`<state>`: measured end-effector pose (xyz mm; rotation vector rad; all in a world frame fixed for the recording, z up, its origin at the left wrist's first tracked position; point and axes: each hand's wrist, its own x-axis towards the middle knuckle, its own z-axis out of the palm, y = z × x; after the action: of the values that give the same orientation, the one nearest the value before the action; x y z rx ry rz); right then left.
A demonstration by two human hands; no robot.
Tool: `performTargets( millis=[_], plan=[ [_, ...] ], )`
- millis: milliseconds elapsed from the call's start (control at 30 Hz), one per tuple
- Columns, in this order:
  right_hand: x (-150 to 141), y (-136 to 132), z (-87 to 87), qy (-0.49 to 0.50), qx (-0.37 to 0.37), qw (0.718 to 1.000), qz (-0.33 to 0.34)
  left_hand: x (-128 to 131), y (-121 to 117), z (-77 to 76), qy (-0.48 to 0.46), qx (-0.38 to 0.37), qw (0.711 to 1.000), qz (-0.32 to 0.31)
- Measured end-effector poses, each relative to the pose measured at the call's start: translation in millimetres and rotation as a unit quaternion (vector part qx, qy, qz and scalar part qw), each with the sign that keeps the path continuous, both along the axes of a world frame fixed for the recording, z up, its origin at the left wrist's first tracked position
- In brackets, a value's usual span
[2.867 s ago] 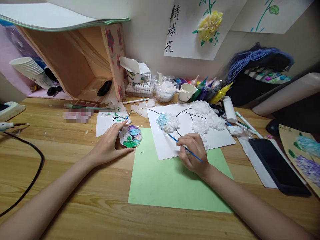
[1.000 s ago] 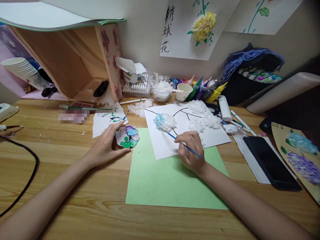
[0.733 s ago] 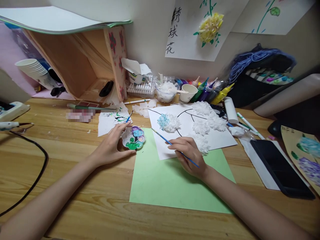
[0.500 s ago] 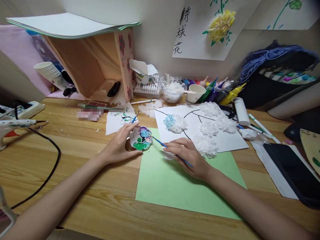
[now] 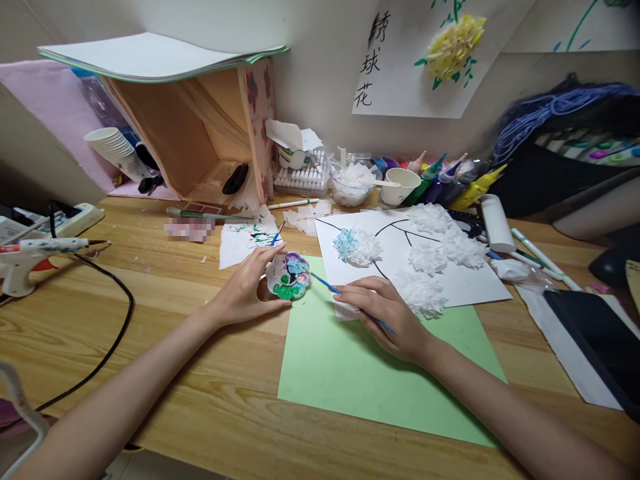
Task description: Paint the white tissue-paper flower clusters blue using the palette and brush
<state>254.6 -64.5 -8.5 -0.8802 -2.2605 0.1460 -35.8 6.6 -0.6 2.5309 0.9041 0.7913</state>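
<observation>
Blue and slender, a paintbrush is held in the person's right hand, with fingers and thumb closed together on its handle. Its tip points left and meets the blue paint on a small, flower-shaped palette, which also carries green, purple and black paint.

The left hand curves around the palette's left side, clamped on its edge between thumb and fingers. A second brush leans by those fingertips, over a paint-marked scrap of paper.

Just beyond the right hand, a white sheet overlaps a green sheet, both on a wooden table. Black branch lines run across the white sheet between raised, ruffled flowers. One flower, at the left, is light blue on its left part and white on the rest; the white flowers are grouped to its right.

Farther back stand a bowl of white scraps, a paper cup and pointed paint bottles. At the far left, a glue gun lies near an open-fronted box. At the right is a black phone. On the wall above, a paper bears a raised yellow flower and Chinese characters.
</observation>
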Motion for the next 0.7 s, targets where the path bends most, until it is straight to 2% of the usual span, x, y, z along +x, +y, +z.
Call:
performTargets(
  millis=[367, 433, 567, 700],
  plan=[
    [2.0, -1.9, 0.8, 0.043, 0.013, 0.999, -0.002, -1.2, 1.1, 0.4, 0.009, -0.001, 1.0, 0.008],
    [3.5, -4.1, 1.1, 0.079, 0.039, 0.995, -0.035, -1.6, 1.0, 1.2, 0.015, 0.0, 1.0, 0.018],
    [7.9, -7.4, -1.0, 0.156, 0.097, 0.97, -0.162, -2.9, 0.9, 3.4, 0.026, 0.004, 0.999, 0.033],
    [11.3, -7.2, -4.1, 0.164, 0.102, 0.953, -0.235, -3.3, 1.5, 4.5, 0.032, 0.005, 0.999, 0.042]
  ],
)
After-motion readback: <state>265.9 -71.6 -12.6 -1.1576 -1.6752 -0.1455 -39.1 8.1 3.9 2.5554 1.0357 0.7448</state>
